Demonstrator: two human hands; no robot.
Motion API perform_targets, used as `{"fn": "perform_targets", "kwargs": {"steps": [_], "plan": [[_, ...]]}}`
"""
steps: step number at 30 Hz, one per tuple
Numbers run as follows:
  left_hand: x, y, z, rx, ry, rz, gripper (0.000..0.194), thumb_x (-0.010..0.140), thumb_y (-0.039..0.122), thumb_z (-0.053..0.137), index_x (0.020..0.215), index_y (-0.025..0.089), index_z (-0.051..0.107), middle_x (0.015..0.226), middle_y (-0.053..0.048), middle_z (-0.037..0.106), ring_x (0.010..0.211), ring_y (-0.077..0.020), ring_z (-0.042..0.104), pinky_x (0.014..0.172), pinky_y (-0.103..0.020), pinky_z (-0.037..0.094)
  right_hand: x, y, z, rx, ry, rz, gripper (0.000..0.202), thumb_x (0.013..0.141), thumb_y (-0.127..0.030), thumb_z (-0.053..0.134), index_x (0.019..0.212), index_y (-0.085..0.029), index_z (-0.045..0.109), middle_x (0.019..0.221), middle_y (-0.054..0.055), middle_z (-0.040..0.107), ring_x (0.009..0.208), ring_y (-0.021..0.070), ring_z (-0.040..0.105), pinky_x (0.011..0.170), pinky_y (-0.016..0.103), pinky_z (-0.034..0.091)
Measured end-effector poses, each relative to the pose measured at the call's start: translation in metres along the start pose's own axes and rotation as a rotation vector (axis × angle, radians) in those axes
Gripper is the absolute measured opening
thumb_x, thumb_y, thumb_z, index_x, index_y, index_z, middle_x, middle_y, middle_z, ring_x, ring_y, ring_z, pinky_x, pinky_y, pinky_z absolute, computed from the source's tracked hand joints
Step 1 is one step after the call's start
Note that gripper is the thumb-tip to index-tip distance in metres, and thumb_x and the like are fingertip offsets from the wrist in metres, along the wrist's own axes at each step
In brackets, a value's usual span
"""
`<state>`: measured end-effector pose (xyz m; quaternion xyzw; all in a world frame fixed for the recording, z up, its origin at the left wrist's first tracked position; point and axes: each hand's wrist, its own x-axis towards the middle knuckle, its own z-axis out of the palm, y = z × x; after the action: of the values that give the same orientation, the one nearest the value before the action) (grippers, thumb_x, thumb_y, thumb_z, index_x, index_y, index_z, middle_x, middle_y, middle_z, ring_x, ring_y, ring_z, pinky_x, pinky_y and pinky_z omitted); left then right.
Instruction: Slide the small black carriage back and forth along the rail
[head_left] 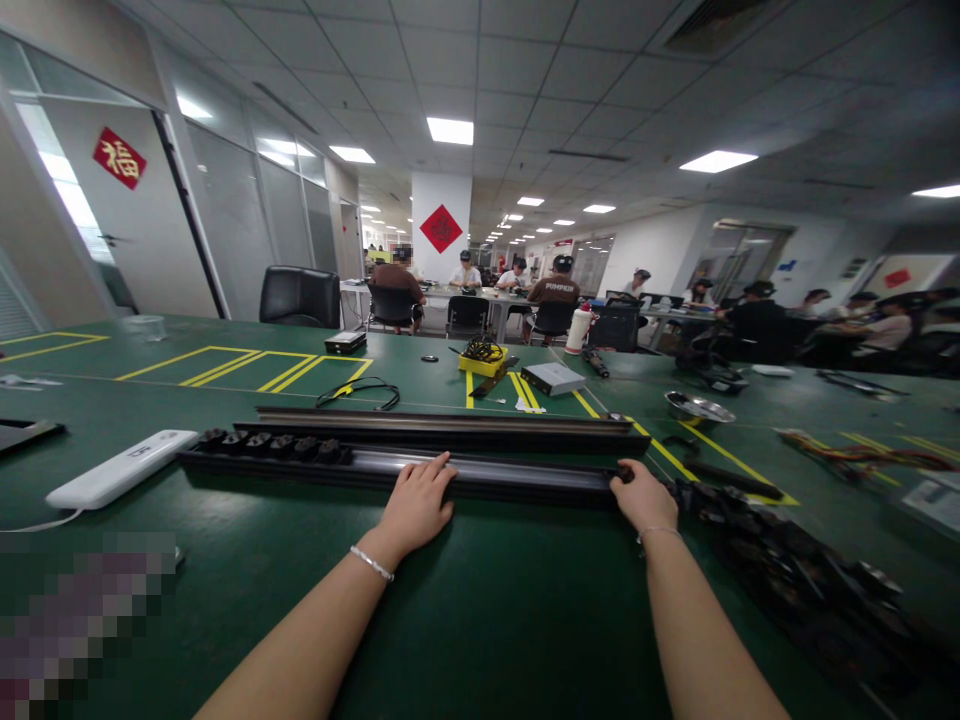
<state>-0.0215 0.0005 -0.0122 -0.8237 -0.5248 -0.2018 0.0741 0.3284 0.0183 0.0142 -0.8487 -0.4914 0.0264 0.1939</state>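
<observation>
In front of me a long black channel-shaped tray [525, 480] lies across the green table. Several small black parts [281, 447] stand in a row at its left end; bare shiny channel runs to the right of them. My left hand [420, 500] lies over the middle of the tray, fingers stretched out across its edge. At the right end of the tray, my right hand [649, 497] pinches a small black part [625, 474], mostly hidden by the fingers. Just behind runs a second long black tray [450, 428], parallel to the first.
Many black parts are heaped [810, 570] at my right. A white power strip [124, 468] lies left of the tray. Farther back are a metal bowl [699, 407], a grey box [553, 378], a yellow container [482, 357] with cables, and a bottle [580, 328]. People sit at tables beyond.
</observation>
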Motion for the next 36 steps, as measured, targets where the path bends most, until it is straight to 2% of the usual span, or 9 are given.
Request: {"fn": "perform_targets", "kwargs": {"steps": [15,29,36], "plan": [[-0.0007,-0.0001,-0.0016,0.003,-0.003,0.003,0.043,0.072,0.026,0.051,0.115,0.026,0.048,0.137,-0.004,0.041,0.116,-0.0215,0.044,0.098,-0.039,0.029,-0.0026,-0.0001,0.0001,-0.005,0.018,0.048,0.042,0.075,-0.037,0.042,0.115,-0.028,0.052,0.099,0.007,0.063,0.094,0.0253,0.057,0.080,0.038,0.041],[0.0000,0.0017,-0.0040,-0.011,-0.017,-0.011,0.044,0.072,0.026,0.051,0.115,0.027,0.048,0.136,-0.004,0.041,0.117,-0.0220,0.043,0.098,-0.040,0.028,-0.0044,0.0026,0.0034,0.017,0.092,-0.012,0.039,0.075,-0.033,0.042,0.111,-0.025,0.055,0.099,0.007,0.062,0.096,0.0229,0.056,0.083,0.035,0.040],[0.0001,0.0013,-0.0035,-0.011,-0.016,-0.007,0.043,0.072,0.027,0.051,0.115,0.026,0.048,0.136,-0.004,0.041,0.118,-0.0221,0.043,0.098,-0.040,0.029,-0.0045,0.0006,0.0010,0.010,0.053,0.007,0.041,0.075,-0.033,0.042,0.113,-0.024,0.053,0.102,0.007,0.063,0.097,0.0240,0.056,0.085,0.037,0.039]]}}
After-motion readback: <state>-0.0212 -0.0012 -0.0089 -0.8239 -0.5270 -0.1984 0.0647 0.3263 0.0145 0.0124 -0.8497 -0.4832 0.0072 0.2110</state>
